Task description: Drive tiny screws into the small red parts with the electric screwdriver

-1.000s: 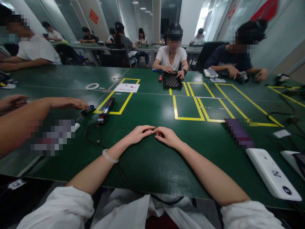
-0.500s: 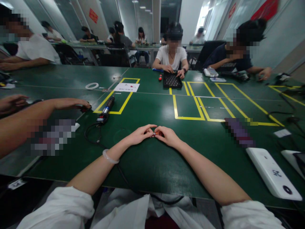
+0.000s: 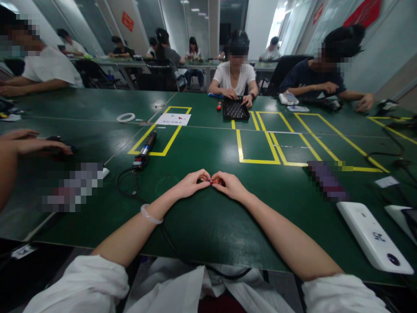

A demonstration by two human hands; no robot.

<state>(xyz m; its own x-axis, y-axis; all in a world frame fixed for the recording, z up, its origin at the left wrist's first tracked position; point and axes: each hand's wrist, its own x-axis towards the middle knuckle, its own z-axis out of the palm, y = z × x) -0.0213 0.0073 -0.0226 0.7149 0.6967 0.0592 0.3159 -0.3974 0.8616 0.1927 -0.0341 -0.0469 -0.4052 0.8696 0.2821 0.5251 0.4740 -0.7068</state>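
Note:
Just above the green table (image 3: pixel 208 226), my left hand (image 3: pixel 194 183) and my right hand (image 3: pixel 229 184) meet at the fingertips. Between them is a small red and orange object (image 3: pixel 213 181), mostly covered by fingers. The fingers of my right hand are wrapped round its orange part. My left thumb and fingers pinch its left end. Its exact shape is too small to tell. A pale bangle circles my left wrist.
An electric screwdriver (image 3: pixel 147 148) with a black cable lies to the left. At the right are a phone (image 3: pixel 327 180) and a white device (image 3: pixel 374 237). Across the table a person handles a black tray (image 3: pixel 236 109). Another person's hand (image 3: pixel 42 147) is at the left.
The fingers of my left hand have curled in closer to the small object. At the left, the other person's arm has drawn back leftward with a dark object. A person at the right has shifted both hands.

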